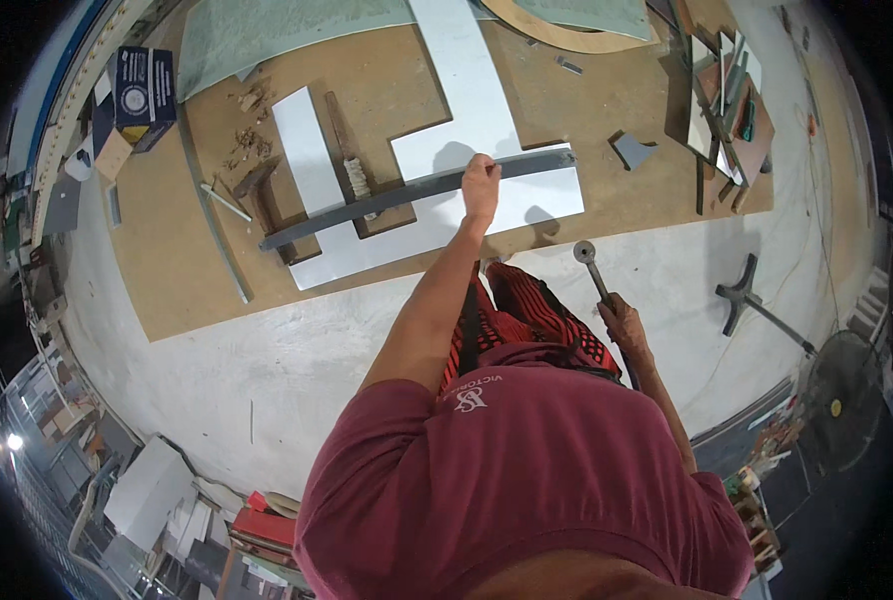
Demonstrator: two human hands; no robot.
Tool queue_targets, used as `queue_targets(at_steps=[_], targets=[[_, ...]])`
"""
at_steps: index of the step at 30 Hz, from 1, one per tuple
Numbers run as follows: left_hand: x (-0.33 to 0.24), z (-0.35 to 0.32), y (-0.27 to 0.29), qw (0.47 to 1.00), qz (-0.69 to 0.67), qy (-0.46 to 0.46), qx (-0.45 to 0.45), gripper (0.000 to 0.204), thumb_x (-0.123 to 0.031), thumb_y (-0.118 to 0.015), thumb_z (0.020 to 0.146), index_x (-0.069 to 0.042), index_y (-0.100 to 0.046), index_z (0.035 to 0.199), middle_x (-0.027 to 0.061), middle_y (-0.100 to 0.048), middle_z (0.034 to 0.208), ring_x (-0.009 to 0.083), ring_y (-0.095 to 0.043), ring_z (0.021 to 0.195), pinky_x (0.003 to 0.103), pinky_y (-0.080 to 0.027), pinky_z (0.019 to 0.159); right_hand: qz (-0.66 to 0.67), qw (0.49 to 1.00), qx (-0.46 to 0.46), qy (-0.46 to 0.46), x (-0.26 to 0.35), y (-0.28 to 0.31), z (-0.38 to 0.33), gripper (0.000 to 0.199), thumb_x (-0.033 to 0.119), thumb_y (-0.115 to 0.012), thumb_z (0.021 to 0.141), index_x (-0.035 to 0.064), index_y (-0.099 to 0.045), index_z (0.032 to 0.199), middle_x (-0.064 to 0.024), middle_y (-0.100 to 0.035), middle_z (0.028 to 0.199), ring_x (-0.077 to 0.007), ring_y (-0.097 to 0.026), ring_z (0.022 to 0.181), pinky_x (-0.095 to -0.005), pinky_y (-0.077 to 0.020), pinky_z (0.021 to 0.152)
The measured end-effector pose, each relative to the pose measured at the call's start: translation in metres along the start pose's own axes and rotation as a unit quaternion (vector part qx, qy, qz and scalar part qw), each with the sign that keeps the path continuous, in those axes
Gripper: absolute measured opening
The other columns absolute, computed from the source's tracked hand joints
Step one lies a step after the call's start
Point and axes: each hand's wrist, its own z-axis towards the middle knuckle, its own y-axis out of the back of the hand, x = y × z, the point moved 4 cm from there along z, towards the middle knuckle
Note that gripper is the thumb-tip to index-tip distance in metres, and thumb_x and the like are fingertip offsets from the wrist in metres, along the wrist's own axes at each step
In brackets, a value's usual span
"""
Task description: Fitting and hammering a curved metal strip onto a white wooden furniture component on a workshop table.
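"What colour is the strip (397,198) in the left hand (482,186)?"

"Dark grey, against the plain white of the panel (467,90) beneath that hand."

"And the board (187,285) around the panel?"

"Tan brown. Well beyond the left hand, the sheet (287,35) is pale green."

"Left of that hand?"

"A brush (357,178) with cream bristles; farther left, a dark blue box (147,82) with a white mark."

"The tool (595,272) in the right hand (622,323)?"

"Steel grey. Left of that hand, the trousers (547,308) are red, patterned with black; the shirt (547,450) behind both hands is maroon with a white print."

Left fingers (481,164) at dark strip (397,196) across white panel (557,190); right fingers (618,309) grip hammer (591,264)
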Motion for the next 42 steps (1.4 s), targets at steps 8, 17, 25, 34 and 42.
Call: queue_targets(at_steps=[8, 17, 25, 34, 42], targets=[[-0.005, -0.005, -0.006, 0.994, 0.049, -0.100, 0.017, 0.018, -0.007, -0.062, 0.075, -0.006, -0.050, 0.088, 0.0120, -0.055, 0.084, 0.0335, -0.055, 0.079, 0.043, -0.045, 0.067, 0.128, 0.991, -0.027, 0.008, 0.077, -0.010, 0.027, 0.025, 0.029, -0.052, 0.089, 0.0045, -0.049, 0.085, -0.0014, -0.044, 0.057, -0.0100, -0.042, 0.046, -0.0273, -0.0363, 0.040], [-0.002, -0.003, 0.000, 0.991, 0.044, -0.121, 0.032, 0.012, -0.004, -0.061, 0.075, -0.003, -0.052, 0.083, 0.0137, -0.054, 0.083, 0.0351, -0.055, 0.079, 0.043, -0.045, 0.068, 0.230, 0.962, -0.007, 0.146, 0.171, -0.039, 0.085, 0.030, 0.036, -0.050, 0.091, 0.0073, -0.045, 0.085, 0.0030, -0.038, 0.058, -0.0069, -0.038, 0.045, -0.0235, -0.0340, 0.042], [-0.001, 0.004, 0.010, 0.994, 0.034, -0.101, 0.020, 0.010, -0.008, -0.059, 0.076, -0.006, -0.054, 0.085, 0.0130, -0.054, 0.084, 0.0345, -0.054, 0.080, 0.043, -0.046, 0.070, 0.236, 0.956, 0.042, 0.170, 0.157, -0.049, 0.089, 0.031, 0.036, -0.052, 0.090, 0.0057, -0.047, 0.087, 0.0031, -0.038, 0.059, -0.0070, -0.041, 0.047, -0.0238, -0.0356, 0.041], [0.059, 0.028, 0.076, 0.997, 0.059, 0.016, 0.039, 0.006, -0.008, -0.052, 0.081, -0.004, -0.048, 0.084, 0.0182, -0.056, 0.080, 0.0376, -0.057, 0.078, 0.046, -0.046, 0.071, 0.176, 0.983, -0.041, 0.031, 0.098, -0.023, 0.039, 0.026, 0.031, -0.052, 0.089, 0.0056, -0.049, 0.086, 0.0019, -0.041, 0.056, -0.0077, -0.041, 0.044, -0.0237, -0.0344, 0.040], [0.033, 0.037, 0.071, 0.945, 0.210, -0.108, 0.224, 0.025, -0.021, -0.058, 0.081, -0.001, -0.055, 0.095, 0.0177, -0.060, 0.094, 0.0356, -0.056, 0.093, 0.043, -0.046, 0.078, 0.248, 0.967, -0.056, -0.027, 0.041, -0.034, 0.007, 0.026, 0.029, -0.052, 0.089, 0.0037, -0.051, 0.089, 0.0000, -0.044, 0.058, -0.0094, -0.044, 0.045, -0.0259, -0.0362, 0.039]])
